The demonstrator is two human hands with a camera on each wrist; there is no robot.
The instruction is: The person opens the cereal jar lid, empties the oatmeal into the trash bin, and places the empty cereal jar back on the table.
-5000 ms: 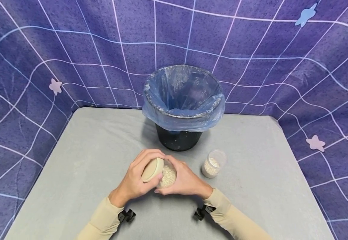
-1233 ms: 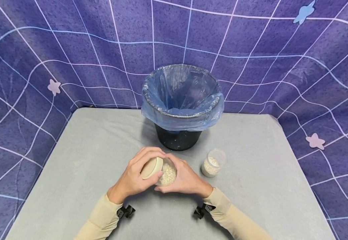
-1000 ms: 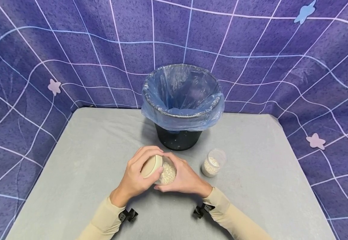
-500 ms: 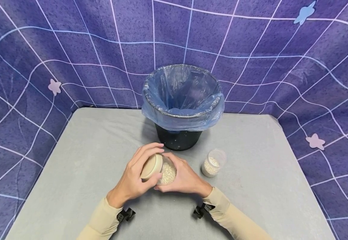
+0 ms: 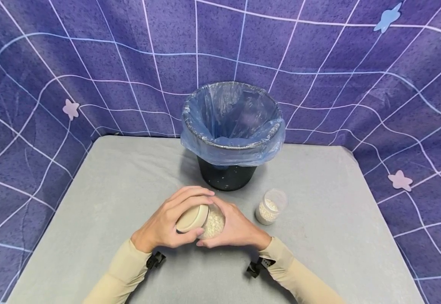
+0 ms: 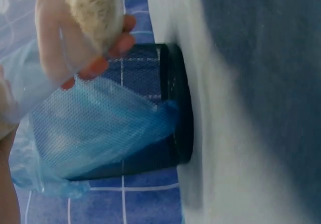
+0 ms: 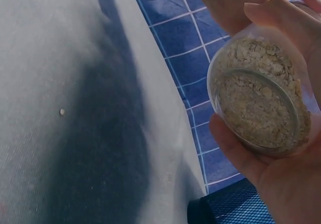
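A clear jar of oat flakes (image 5: 214, 223) lies tilted on its side above the table, its cream lid (image 5: 192, 218) pointing left. My left hand (image 5: 169, 221) grips the lid, fingers over the far side and thumb along the near side. The jar's body is held by my right hand (image 5: 237, 226), with fingers and thumb curled round it. In the right wrist view, flakes show through the round base of the jar (image 7: 261, 96). Whether the lid sits tight cannot be told. To the right of my right hand stands a second, lidless clear jar (image 5: 269, 207), partly filled with flakes.
Behind the hands stands a black bin (image 5: 225, 175) lined with a blue plastic bag (image 5: 233, 154). A grey cloth covers the table (image 5: 129, 169). One small flake (image 7: 62, 112) lies on it. A purple gridded curtain (image 5: 129, 63) rises behind and at both sides.
My left hand has turned on the lid, its fingertips now farther right and its wrist lower left. The right hand still holds the jar in nearly the same place.
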